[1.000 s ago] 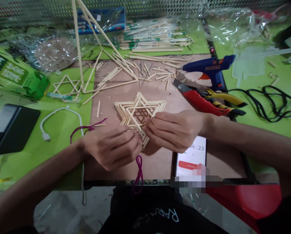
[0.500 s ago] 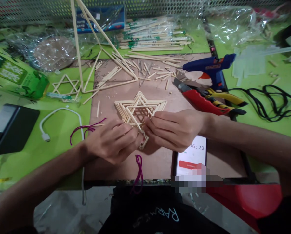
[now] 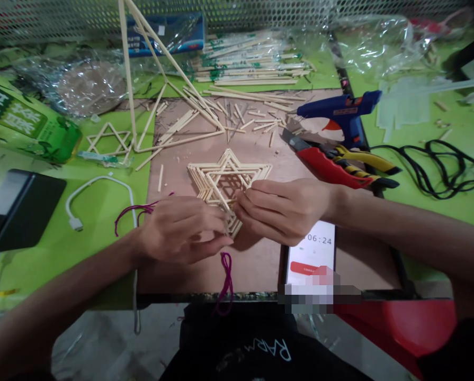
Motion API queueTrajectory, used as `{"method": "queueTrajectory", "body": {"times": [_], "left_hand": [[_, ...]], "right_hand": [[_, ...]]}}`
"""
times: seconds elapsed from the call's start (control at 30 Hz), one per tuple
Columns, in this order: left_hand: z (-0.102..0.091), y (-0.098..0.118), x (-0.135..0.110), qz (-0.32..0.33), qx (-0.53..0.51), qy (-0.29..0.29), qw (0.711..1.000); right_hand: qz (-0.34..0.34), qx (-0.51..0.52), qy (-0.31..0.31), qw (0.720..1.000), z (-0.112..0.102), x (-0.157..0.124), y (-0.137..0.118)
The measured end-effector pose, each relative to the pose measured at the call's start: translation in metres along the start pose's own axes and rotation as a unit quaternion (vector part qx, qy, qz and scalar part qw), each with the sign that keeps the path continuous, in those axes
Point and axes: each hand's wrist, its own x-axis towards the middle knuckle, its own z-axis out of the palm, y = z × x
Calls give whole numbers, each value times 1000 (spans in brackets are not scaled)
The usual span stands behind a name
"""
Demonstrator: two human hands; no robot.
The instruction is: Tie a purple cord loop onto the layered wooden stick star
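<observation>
A stacked six-pointed star frame of thin wooden sticks (image 3: 229, 168) lies on the brown board, its lower part partly covered by my hands. My right hand (image 3: 284, 209) pinches the right side of the star, fingertips pressed together on its sticks. My left hand (image 3: 181, 227) hovers at the star's lower left, with fingers stretched out and the thumb apart below them. Purple cord (image 3: 135, 212) trails out on the far side of my left hand. Another looped purple cord (image 3: 226, 280) hangs over the board's front edge.
A blue glue gun (image 3: 340, 108), red-handled cutter (image 3: 324, 164) and yellow-black pliers (image 3: 367, 164) lie to the right. A tall stick frame (image 3: 181, 143) stands behind, near loose sticks. A phone timer (image 3: 310, 254) lies front right; a green carton (image 3: 26, 116) and power bank (image 3: 26, 211) sit left.
My left hand has loosened from a pinch at the star's lower edge, its fingers straightening and the thumb moving away. My right hand keeps its hold in the same place.
</observation>
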Motion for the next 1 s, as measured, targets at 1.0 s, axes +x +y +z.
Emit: {"method": "queueTrajectory", "body": {"times": [1.0], "left_hand": [[-2, 23, -3, -509, -297, 93, 802]], "right_hand": [[145, -1, -49, 988, -6, 2, 3]]}}
